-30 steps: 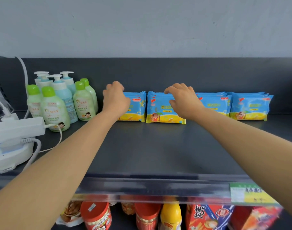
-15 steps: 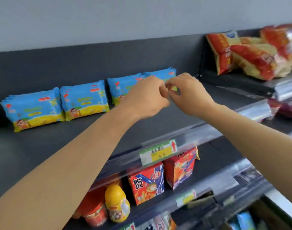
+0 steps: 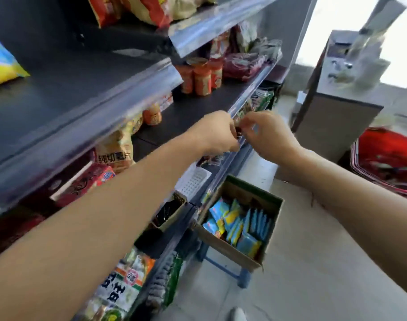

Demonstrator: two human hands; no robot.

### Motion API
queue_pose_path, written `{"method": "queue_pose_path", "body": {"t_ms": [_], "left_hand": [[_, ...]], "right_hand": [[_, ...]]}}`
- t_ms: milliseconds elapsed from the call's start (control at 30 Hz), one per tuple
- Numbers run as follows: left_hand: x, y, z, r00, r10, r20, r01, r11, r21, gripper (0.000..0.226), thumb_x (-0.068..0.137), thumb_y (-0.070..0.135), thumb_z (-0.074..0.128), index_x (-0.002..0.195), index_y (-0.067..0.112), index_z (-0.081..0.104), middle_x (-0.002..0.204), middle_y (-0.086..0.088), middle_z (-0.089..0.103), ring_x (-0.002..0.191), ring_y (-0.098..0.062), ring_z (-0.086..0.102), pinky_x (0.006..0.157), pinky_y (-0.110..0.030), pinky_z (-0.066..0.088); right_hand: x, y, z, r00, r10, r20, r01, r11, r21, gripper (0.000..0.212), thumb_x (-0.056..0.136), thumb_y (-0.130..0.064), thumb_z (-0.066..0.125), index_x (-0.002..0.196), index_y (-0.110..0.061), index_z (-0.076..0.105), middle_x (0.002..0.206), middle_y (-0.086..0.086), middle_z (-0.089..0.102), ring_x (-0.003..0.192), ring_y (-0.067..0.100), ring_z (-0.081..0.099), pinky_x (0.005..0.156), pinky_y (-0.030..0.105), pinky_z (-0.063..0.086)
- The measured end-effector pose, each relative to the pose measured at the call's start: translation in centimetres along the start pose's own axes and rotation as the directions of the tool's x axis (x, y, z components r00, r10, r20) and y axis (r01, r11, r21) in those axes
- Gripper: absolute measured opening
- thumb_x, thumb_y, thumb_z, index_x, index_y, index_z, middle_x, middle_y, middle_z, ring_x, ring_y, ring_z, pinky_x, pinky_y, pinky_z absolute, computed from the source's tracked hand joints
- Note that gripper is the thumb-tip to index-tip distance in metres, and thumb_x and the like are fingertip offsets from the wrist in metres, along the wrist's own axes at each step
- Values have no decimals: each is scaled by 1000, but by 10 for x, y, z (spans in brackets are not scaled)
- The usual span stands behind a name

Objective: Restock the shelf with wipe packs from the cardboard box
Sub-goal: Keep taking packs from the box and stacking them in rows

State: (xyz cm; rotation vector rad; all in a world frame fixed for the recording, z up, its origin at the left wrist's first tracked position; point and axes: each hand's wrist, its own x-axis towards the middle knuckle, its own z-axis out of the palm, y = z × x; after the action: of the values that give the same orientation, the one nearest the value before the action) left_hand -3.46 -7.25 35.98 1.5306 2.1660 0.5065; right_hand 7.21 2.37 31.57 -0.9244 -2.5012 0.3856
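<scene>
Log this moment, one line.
left hand, right hand: curled, no pack held | wipe packs: in cardboard box | shelf: bare stretch

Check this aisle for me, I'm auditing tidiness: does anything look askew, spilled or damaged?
Only mildly. In the brown cardboard box, the blue-and-yellow wipe packs at the right stand on edge in a row, while those at the left lie tumbled at angles. Nothing looks spilled, though the picture is blurred.

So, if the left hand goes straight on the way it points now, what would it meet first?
Most likely the right hand: the left hand points at its curled fingers, almost touching. Depth is unclear; if it passes, the shelf rail comes next.
</scene>
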Motion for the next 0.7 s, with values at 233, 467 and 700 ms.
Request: {"method": "queue_pose_path", "body": {"t_ms": [233,467,700], "left_hand": [[63,-12,86,966,-148,213,159,987,-33,19,83,11,67,94,-5,70,79,-10,58,71,-19,55,62,-27,44],[86,-55,153,899,-296,322,336,939,-75,5,85,7,64,81,4,62,93,-9,55,65,-24,54,59,-27,44],[109,-106,202,821,-408,400,469,881,-65,6,89,6,55,86,9,58,71,-5,56,59,-19,53,54,-21,44]], "right_hand": [[-34,94,37,945,211,249,-206,977,-48,27,91,-12,47,111,-14,66,113,11,67,108,30,57,90,36,47],[-47,130,89,831,265,489,-258,962,-83,28,90,-12,49,113,-13,65,118,12,65,110,33,59,95,41,48],[-58,141,149,723,343,600,-356,929,-101,28,89,-12,52,115,-8,63,115,13,64,106,33,58,93,41,49]]}}
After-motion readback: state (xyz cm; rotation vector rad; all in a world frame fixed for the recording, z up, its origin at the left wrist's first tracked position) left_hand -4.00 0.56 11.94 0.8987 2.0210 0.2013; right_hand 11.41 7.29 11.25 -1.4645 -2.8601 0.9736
